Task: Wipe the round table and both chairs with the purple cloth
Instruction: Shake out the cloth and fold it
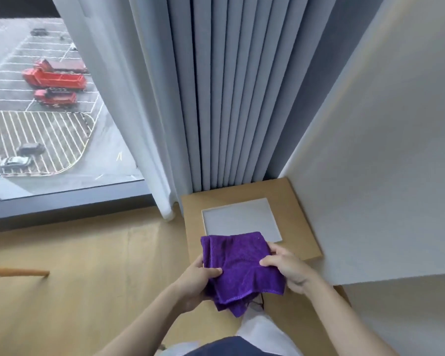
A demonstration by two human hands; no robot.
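Head view. The cloth (242, 268) is purple terry with a short, nubbly pile and a stitched hem along its edges. It is folded into several layers, roughly square, with loose corners hanging down at its near edge. It is held in the air in front of the person, over the near edge of a low wooden stand (301, 227) and the floor (88, 253).

The left hand (195, 281) grasps the cloth's left side, thumb lying across the top layer and fingers tucked beneath. The right hand (288, 265) grasps the right side, fingers curled over the upper edge and pressing into the pile.

The stand is flat, matte, tan wood with square corners, set into the corner between curtain and wall. A pale grey square panel (239, 217) with a thin light border lies on or in its top; which, cannot be told. The cloth's far edge overlaps the panel's near side in view.

The curtain (221, 98) is grey-blue fabric in deep, regular vertical pleats, reaching down to the stand. A lighter sheer drape (129, 111) hangs to its left. The wall (396, 150) at right is plain, smooth and off-white.

The floor is light wood with a faint grain. At far left a window (36, 98) with a dark frame looks down on a car park with red trucks (54, 79). A slim orange-brown wooden bar (16, 273) enters from the left edge.
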